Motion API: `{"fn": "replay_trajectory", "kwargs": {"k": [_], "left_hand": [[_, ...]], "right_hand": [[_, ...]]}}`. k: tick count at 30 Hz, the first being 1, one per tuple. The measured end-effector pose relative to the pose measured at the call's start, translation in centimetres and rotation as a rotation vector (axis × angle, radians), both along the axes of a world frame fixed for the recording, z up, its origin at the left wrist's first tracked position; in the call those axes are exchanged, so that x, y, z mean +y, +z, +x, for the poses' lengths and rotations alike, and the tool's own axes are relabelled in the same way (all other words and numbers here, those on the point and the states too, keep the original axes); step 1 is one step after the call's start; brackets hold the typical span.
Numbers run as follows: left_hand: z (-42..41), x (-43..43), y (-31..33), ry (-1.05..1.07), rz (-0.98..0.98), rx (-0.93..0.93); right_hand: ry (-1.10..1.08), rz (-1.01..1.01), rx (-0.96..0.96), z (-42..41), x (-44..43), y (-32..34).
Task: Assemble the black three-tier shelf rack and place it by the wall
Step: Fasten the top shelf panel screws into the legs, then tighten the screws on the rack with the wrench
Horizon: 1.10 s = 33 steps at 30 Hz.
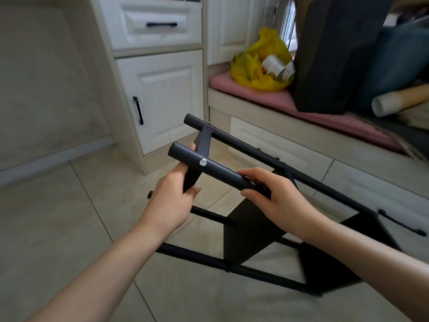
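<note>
while rack (250,228) is tilted: i hold it
l hand (171,201): gripping flat crosspiece (204,138)
r hand (278,198): clamped on near tube (185,154)

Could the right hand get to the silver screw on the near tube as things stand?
Probably yes: the screw sits uncovered on the tube between left hand and right hand, which must release the tube first.

No text in view can be read.

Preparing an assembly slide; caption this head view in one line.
The left hand holds a shelf panel, right hand grips a post of the black rack tipped over the tiled floor.
</note>
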<state>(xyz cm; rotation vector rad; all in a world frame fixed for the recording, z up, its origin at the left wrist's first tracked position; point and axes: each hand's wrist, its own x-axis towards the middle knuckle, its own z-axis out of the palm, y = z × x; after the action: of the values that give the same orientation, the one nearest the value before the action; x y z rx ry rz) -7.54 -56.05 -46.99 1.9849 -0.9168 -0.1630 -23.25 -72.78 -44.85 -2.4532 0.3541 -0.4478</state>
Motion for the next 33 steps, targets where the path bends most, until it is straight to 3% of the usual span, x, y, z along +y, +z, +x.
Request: {"fn": "replay_trajectory", "kwargs": {"k": [7,12,18,33], "left_hand": [[-0.8,-0.4,8.9,-0.018,-0.079,-0.364],[-3.2,-1.0,12.5,-0.032,-0.074,-0.560],[-6.4,-2.0,13.7,-0.049,-0.039,-0.703],[-14.4,-4.1,12.2,-0.182,-0.130,-0.988]], "right_hand": [[-0.052,0.208,-0.167,-0.2,0.7,5.5],[-0.094,0.252,-0.168,-2.2,1.1,7.1],[-0.225,0.260,-0.093,-5.3,1.8,7.4],[-0.311,0.492,-0.249,-15.1,2.3,3.8]]}}
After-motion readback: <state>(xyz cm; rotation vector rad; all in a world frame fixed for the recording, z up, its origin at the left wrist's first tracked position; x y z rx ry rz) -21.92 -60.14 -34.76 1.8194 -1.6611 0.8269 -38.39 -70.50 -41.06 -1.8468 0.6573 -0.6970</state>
